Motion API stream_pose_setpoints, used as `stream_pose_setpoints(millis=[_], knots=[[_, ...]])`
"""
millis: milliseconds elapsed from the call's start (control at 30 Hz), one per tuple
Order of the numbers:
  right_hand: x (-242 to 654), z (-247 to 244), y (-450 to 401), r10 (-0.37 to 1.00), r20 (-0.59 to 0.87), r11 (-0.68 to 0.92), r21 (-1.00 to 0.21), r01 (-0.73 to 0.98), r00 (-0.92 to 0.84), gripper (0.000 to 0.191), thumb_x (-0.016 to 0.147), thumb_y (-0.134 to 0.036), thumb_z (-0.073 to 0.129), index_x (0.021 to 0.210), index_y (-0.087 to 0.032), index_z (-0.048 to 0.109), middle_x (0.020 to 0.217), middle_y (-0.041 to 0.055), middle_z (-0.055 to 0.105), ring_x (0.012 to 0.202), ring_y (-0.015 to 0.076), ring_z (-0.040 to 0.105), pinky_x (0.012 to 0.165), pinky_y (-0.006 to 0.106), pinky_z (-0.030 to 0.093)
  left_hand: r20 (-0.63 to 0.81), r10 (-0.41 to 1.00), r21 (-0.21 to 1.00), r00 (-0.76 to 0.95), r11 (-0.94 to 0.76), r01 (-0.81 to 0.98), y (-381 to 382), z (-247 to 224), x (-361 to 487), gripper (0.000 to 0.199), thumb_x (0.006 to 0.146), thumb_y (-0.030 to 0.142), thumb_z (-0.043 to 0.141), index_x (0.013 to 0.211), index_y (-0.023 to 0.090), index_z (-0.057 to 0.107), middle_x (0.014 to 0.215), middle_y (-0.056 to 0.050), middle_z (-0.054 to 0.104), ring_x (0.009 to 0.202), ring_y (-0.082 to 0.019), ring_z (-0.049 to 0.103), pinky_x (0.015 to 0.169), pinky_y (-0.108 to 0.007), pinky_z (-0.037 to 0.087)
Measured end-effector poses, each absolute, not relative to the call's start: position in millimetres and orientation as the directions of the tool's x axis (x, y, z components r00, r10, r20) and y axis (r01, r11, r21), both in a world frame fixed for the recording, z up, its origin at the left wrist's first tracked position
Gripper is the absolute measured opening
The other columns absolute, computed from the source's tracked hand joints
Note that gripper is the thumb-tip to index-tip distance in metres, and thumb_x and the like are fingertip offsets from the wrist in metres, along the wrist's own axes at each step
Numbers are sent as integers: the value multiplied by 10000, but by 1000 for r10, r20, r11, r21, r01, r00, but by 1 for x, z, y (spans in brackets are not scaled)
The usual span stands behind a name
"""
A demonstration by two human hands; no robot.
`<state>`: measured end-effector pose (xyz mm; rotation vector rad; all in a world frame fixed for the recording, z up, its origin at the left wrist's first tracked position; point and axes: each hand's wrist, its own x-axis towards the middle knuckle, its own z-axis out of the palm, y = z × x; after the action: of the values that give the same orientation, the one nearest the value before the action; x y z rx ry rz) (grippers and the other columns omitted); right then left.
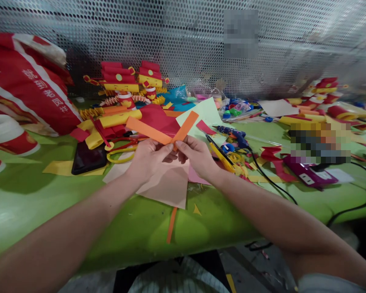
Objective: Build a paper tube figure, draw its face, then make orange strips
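Observation:
Two orange paper strips (151, 130) meet in a V between my hands, above the table's middle. My left hand (152, 156) pinches the strips where they join, thumb on top. Close against it, my right hand (197, 154) pinches the same joint from the right. Whether the strips are two pieces or one folded piece, I cannot tell. Below the hands lies a sheet of pale pink paper (164, 187). A narrow orange paper scrap (171, 226) hangs near the table's front edge. Yellow-handled scissors (120, 156) lie just left of my left hand.
A black phone (89, 158) rests at left, near paper cups (10, 134) and a red bag (33, 81). Paper figures (120, 77) stand at the back. On the right are a glue gun (232, 133), a yellow utility knife (221, 154), a purple power strip (311, 173) and cables.

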<state>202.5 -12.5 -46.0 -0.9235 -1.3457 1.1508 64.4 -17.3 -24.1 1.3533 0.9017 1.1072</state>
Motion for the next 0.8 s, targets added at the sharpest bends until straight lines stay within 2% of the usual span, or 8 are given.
stream_pose_setpoints(millis=[100,167,267,367,500,600,800], knots=[[208,-45,-11,963,259,255,-965,-53,-78,364,719,-500,650,609,-194,487,474,-75,456,409,49,412,391,196,345,89,963,993,253,-65,-103,-17,-22,63,82,639,214,644,684,153,674,649,-26,696,594,-151,651,656,-289,536],[209,-45,-10,957,280,274,-959,-72,-80,362,731,-495,639,602,-198,476,454,-77,452,400,49,408,393,195,346,35,959,986,280,12,-164,-16,-20,62,104,611,199,594,661,146,668,655,-44,701,613,-172,664,657,-301,534],[210,-45,-9,949,286,271,-955,-123,-133,371,712,-523,642,616,-200,486,458,-76,468,400,53,424,399,199,373,-72,925,963,372,162,-216,-11,-19,59,226,656,289,516,655,124,670,616,-91,693,589,-196,666,619,-312,527],[209,-46,-9,948,266,243,-960,-138,-175,376,694,-533,648,620,-200,490,455,-74,469,397,59,434,393,203,384,-113,902,957,416,211,-198,-8,-22,57,332,723,365,459,652,118,670,567,-106,674,590,-210,671,602,-311,520],[208,-44,-10,958,231,218,-972,-90,-172,327,713,-458,637,600,-197,477,454,-71,466,390,51,423,380,194,361,-67,913,967,402,159,-199,-9,-26,56,279,741,401,565,674,142,644,571,-74,677,603,-198,678,609,-295,523],[208,-44,-11,967,204,198,-979,-51,-154,281,710,-396,635,595,-194,478,463,-70,466,394,47,414,371,187,342,-35,917,967,397,131,-217,-11,-26,58,286,697,428,688,681,156,602,583,-49,681,592,-182,676,592,-276,524],[210,-51,-10,934,293,278,-956,-100,-205,197,708,-325,622,617,-190,512,523,-53,523,437,59,459,396,192,381,-7,932,976,362,86,-201,-12,-27,60,364,641,454,766,690,159,558,578,-15,678,515,-133,644,566,-253,531]])
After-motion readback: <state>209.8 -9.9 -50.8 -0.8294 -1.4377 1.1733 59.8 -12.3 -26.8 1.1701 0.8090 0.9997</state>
